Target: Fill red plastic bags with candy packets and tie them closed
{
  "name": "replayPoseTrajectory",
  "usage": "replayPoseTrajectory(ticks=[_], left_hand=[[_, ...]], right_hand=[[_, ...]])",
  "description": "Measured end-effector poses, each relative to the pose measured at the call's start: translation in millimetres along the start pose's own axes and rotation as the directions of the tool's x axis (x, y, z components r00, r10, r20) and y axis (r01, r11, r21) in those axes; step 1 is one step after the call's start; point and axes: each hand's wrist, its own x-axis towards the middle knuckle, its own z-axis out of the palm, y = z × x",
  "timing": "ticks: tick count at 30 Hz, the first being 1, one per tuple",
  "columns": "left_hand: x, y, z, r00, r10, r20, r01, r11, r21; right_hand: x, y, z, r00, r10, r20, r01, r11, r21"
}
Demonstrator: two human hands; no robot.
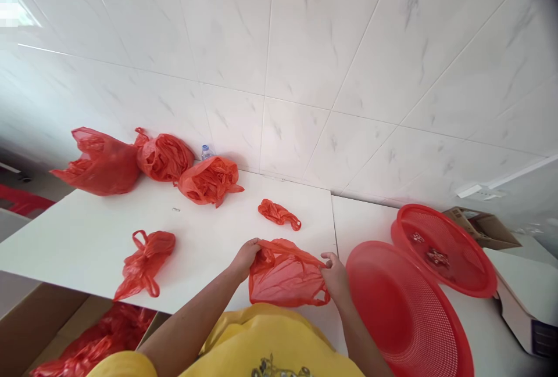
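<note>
A red plastic bag (285, 275) is stretched between both hands just above the white table (87, 237), near its front edge. My left hand (245, 258) pinches the bag's left top corner. My right hand (336, 275) grips its right edge by the handle. A small crumpled red bag (279, 214) lies on the table just beyond the held one. Another loose red bag (143, 261) lies to the left near the table's front edge.
Three stuffed red bags (163, 156) sit along the tiled wall at the back left, with a water bottle cap (206, 151) behind them. Two red mesh baskets (440, 249) overlap at the right. A cardboard box with red bags (96, 336) stands below left; another box (483, 229) at far right.
</note>
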Motion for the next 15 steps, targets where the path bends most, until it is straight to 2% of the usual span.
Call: replayPoseTrajectory(ticks=[2, 4, 6, 8, 10, 11, 12, 13, 15], left_hand=[[0, 1, 2.6, 1.000, -0.012, -0.016, 0.011, 0.997, -0.071], [0, 2, 6.6, 0.999, -0.029, -0.018, 0.027, 0.993, -0.117], [-3, 4, 13.0, 0.999, -0.042, 0.001, 0.041, 0.988, -0.148], [-11, 8, 22.5, 0.998, -0.043, 0.052, 0.051, 0.985, -0.164], [-24, 14, 33.5, 0.985, -0.049, 0.167, 0.077, 0.983, -0.164], [-32, 18, 38.4, 0.969, -0.058, 0.242, 0.099, 0.982, -0.160], [-40, 22, 42.2, 0.934, -0.075, 0.350, 0.139, 0.977, -0.161], [-48, 26, 44.3, 0.902, -0.084, 0.424, 0.169, 0.971, -0.167], [-57, 34, 43.3, 0.883, -0.083, 0.462, 0.204, 0.954, -0.218]], right_hand=[[-5, -10, 3, 0.984, -0.141, -0.105, 0.133, 0.988, -0.081], [-15, -25, 10, 0.933, -0.312, -0.178, 0.294, 0.948, -0.120], [-24, -40, 23, 0.895, -0.430, -0.116, 0.424, 0.903, -0.074], [-30, -49, 40, 0.874, -0.484, 0.040, 0.483, 0.875, 0.037], [-28, -51, 58, 0.864, -0.460, 0.206, 0.437, 0.887, 0.149], [-25, -50, 65, 0.865, -0.429, 0.260, 0.391, 0.901, 0.186], [-22, -46, 71, 0.874, -0.376, 0.309, 0.321, 0.922, 0.215], [-17, -41, 75, 0.883, -0.341, 0.324, 0.280, 0.934, 0.220], [-10, -29, 77, 0.916, -0.275, 0.291, 0.220, 0.953, 0.210]])
